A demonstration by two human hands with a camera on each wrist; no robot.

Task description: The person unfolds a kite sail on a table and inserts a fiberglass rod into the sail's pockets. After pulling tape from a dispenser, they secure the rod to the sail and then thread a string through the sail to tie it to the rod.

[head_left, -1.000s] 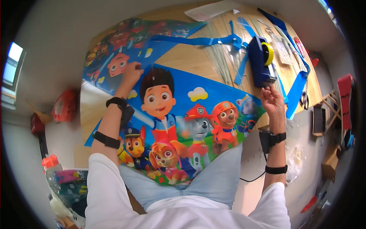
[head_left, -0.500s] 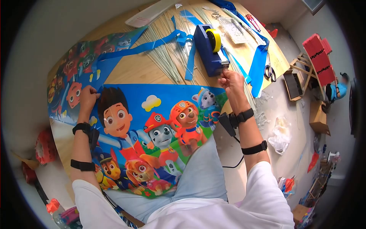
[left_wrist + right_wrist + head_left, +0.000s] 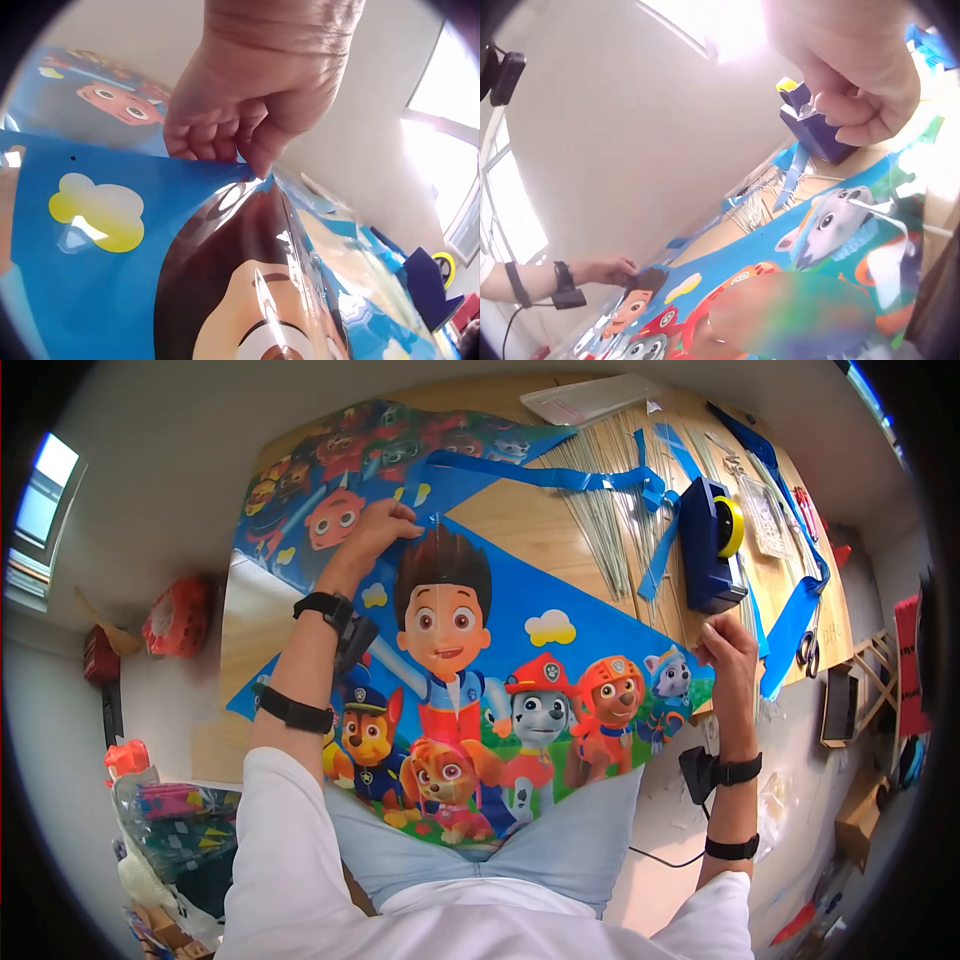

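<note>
- Left of the tape dispenser (image 3: 706,550), a cartoon-printed sheet (image 3: 508,660) spreads over the surface (image 3: 515,528) and the person's lap.
- Well left of the dispenser, the left hand (image 3: 372,542) pinches that sheet's top edge.
- Just beside the dispenser's near end, the right hand (image 3: 732,646) has curled fingers; whether they hold tape, I cannot tell.
- Right of the dispenser: scissors (image 3: 808,652).
- Left of it: thin sticks (image 3: 604,535).

Cartoon-printed blue sheet (image 3: 505,670); navy dispenser (image 3: 701,545).
</note>
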